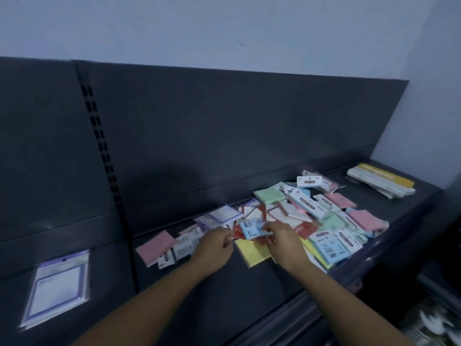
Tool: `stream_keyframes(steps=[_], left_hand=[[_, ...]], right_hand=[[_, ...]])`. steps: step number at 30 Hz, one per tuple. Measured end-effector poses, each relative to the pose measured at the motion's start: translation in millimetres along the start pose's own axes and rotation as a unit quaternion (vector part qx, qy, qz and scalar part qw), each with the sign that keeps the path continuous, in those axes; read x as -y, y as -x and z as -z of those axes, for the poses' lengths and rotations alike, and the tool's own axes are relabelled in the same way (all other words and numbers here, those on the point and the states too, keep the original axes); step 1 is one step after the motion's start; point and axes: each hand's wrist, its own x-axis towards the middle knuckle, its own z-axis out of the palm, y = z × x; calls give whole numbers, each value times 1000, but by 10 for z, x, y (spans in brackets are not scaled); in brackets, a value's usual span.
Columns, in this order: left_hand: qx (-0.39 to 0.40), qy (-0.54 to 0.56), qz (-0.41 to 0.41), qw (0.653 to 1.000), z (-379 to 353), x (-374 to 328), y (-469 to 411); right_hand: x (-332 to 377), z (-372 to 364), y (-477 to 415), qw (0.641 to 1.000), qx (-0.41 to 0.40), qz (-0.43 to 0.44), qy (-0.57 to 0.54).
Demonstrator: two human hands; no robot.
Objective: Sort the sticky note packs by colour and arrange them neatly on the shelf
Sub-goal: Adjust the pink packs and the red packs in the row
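Two hands are over a loose pile of sticky note packs point(294, 216), which lies on a dark grey shelf point(224, 290), right of the middle. The left hand point(215, 242) has its fingers curled and pinches the corner of a red pack point(237, 234), as far as the blur lets me see. The right hand point(282, 242) grips a blue pack point(253, 229) with the thumb on top. The two hands are close together but do not touch.

In the pile I count three pink packs: one at the left end point(156, 247) and two at the right end point(340, 199) point(363, 219). There are two green packs point(269, 194) point(333, 221), and one yellow pack point(252, 254) is just below the hands. More yellow shows under the packs at the right. Two purple-bordered packs point(225, 213) point(207, 221) lie behind the left hand. Several white packs with red edges point(264, 213) overlap in the middle; I cannot count them exactly.

A third purple-bordered pack point(58, 288) lies alone on the left section of the shelf, well apart from the pile. At the far right end there is one stack of flat yellow and white items point(381, 183).

The shelf has a dark back panel point(224, 121) and a slotted upright point(102, 146) between its two sections. Above it is a pale wall point(224, 28), and the light is dim.
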Motion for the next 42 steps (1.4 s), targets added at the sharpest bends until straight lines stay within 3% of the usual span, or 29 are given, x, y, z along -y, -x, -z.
stream_keyframes(steps=[5, 11, 16, 19, 23, 25, 26, 29, 31, 34, 38, 40, 42], left_hand=[[-32, -66, -2, 997, -352, -313, -423], [9, -135, 67, 989, -647, -675, -891], [-21, -111, 151, 982, -837, -921, -1187], [-40, -125, 152, 980, -936, -1019, -1299], [-68, 24, 127, 989, -1024, -1111, -1370], [-92, 168, 171, 967, -971, -1183, -1386], [-104, 259, 215, 936, -903, -1211, -1397], [-112, 520, 311, 788, -596, -1236, -1357], [-95, 571, 321, 749, -355, -1170, -1265], [-81, 543, 323, 771, -2, -959, -1031], [-87, 501, 325, 797, 460, -597, -528], [-135, 514, 315, 786, 657, -444, -192], [-181, 535, 300, 769, 837, -344, 177]], right_hand=[[-460, 91, -60, 997, -20, 20, 73], [-781, 188, -244, 984, -61, 73, 151], [-1086, 169, -382, 987, -73, 75, 124], [-1255, 169, -492, 992, -48, 80, 81], [-1337, 231, -623, 991, -78, 102, 43], [-1335, 280, -651, 986, -104, 123, 30], [-1321, 309, -667, 985, -115, 129, 21], [-1216, 391, -734, 971, -158, 181, -13], [-1090, 430, -731, 951, -165, 247, -87], [-876, 424, -760, 920, -168, 314, -165], [-416, 261, -797, 897, -189, 370, -151], [-22, 160, -709, 920, -173, 290, -200], [480, 101, -517, 916, -83, 128, -371]])
